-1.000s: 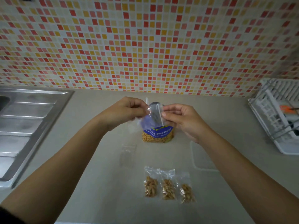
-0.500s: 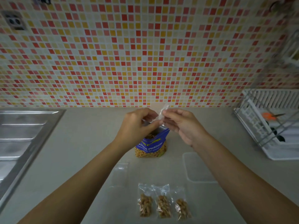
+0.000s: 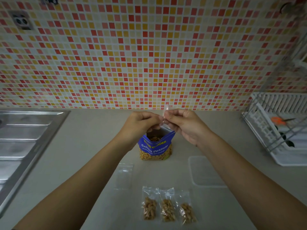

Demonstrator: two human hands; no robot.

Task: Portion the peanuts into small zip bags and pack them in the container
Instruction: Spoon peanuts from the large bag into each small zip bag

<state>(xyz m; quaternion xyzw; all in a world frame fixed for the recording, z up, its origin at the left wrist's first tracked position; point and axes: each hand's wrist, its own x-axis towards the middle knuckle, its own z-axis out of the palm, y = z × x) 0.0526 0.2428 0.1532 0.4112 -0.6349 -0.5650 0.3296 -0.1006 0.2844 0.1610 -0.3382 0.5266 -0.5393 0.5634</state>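
We hold both arms stretched forward, our left hand (image 3: 141,124) and right hand (image 3: 184,126) meeting, both pinching a small clear bag (image 3: 166,110)

Two bare arms, uncovered as far as the view reaches.

The left hand (image 3: 141,123) and the right hand (image 3: 184,125) are bare. So are the left forearm (image 3: 83,176) and the right forearm (image 3: 240,171), with skin showing all the way from the fingertips to the lower edge of the head view. Both forearms look smooth and slender, broad near the camera and narrowing toward the wrists. The knuckles show as soft ridges along the backs of the hands. The light is dim and even, so fingernails and finer marks on the skin cannot be made out.
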